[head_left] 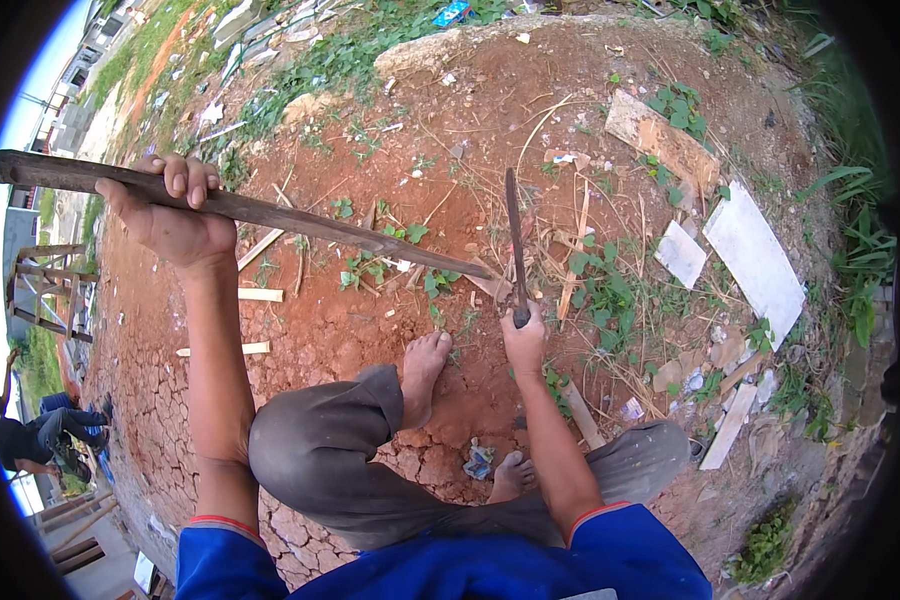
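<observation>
My left hand (182, 222) is raised at the left, its fingers wrapped round a long dark wooden pole (310, 222). The pole slants down to the right, and its pale, cut-looking tip comes close to the machete (516, 235). Low in front of me, my right hand (525, 342) is closed on the machete's dark handle. The narrow, rusty-looking blade points away from me, almost upright in the picture. Whether the blade touches the pole's tip, I cannot tell. My bare foot (426, 375) rests on the red soil just left of the right hand.
Pale wood offcuts (260, 295) lie on the cracked earth at left. White board pieces (755, 262) and a worn plank (662, 137) lie at right among weeds. A wooden frame (48, 290) stands far left; near it is another person (55, 435). Crumpled litter (479, 461) lies between my feet.
</observation>
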Demonstrator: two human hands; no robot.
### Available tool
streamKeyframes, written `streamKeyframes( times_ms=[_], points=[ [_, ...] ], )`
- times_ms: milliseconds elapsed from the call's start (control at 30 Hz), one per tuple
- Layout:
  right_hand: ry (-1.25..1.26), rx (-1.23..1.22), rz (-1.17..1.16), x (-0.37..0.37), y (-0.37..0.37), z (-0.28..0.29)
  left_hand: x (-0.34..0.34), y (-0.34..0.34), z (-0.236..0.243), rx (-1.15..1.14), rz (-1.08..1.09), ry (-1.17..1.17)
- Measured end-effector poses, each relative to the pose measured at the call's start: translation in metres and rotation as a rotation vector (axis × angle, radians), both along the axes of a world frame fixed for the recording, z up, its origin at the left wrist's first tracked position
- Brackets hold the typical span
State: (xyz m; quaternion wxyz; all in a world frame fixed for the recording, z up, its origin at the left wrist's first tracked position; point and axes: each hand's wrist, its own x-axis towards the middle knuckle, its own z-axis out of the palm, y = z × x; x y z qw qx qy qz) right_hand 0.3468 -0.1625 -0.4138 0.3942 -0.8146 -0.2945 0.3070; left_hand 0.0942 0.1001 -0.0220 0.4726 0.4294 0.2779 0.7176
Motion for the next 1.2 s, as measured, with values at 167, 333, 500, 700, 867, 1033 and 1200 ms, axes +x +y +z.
streamKeyframes(
  times_ms=[167, 333, 500, 700, 867, 1033, 1200],
  points=[
    [-0.050, -0.398, 0.237, -0.005, 0.000, -0.014, 0.000, 0.000, 0.002, 0.015, -0.041, 0.021],
    [0.051, -0.465, 0.146, -0.001, -0.003, -0.014, 0.017, -0.021, 0.016, -0.044, -0.085, 0.025],
    [-0.017, -0.442, 0.231, 0.010, -0.005, -0.006, 0.036, -0.047, 0.020, -0.024, -0.157, -0.080],
    [-0.049, -0.354, 0.259, 0.004, -0.005, 0.012, 0.044, -0.037, 0.013, 0.068, 0.142, 0.067],
    [-0.026, -0.359, 0.250, 0.003, -0.009, 0.006, 0.041, -0.037, 0.012, 0.069, 0.224, 0.037],
    [-0.027, -0.421, 0.324, 0.001, -0.012, 0.009, 0.041, -0.031, 0.009, 0.061, 0.208, 0.035],
    [-0.099, -0.392, 0.268, 0.002, 0.015, 0.072, 0.049, -0.032, 0.008, 0.087, 0.218, 0.078]
  ],
)
